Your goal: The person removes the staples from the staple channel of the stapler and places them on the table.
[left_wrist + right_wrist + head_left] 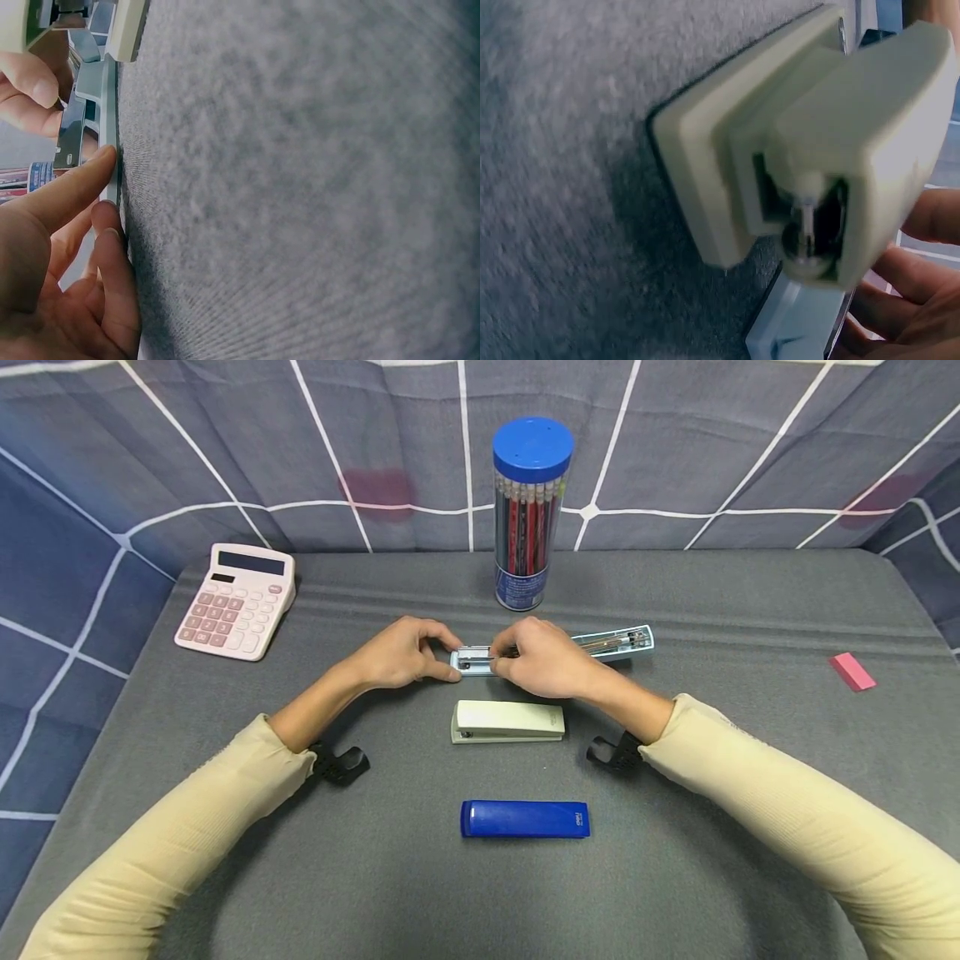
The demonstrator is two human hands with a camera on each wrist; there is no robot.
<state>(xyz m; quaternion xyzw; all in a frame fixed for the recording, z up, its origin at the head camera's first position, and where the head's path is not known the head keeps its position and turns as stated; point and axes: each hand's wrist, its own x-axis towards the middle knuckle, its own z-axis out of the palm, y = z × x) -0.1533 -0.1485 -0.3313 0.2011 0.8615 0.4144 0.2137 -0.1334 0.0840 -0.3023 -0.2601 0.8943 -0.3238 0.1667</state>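
A light blue stapler (470,662) lies opened out on the table, its lid swung back to the right. My left hand (401,653) holds the left end of its base between thumb and fingers; in the left wrist view a fingertip lies along the base edge (110,112). Over the middle of the stapler, my right hand (543,660) has thumb and fingers pinched at the metal magazine (70,139). Its fingers hide much of that part. Just nearer to me sits a closed cream stapler (510,718), large in the right wrist view.
A closed dark blue stapler (525,819) lies in front of the cream one. Behind the hands stands a tall tub of pencils (528,527) with a blue lid. A pink calculator (236,602) is at the back left, a pink block (852,672) at the right.
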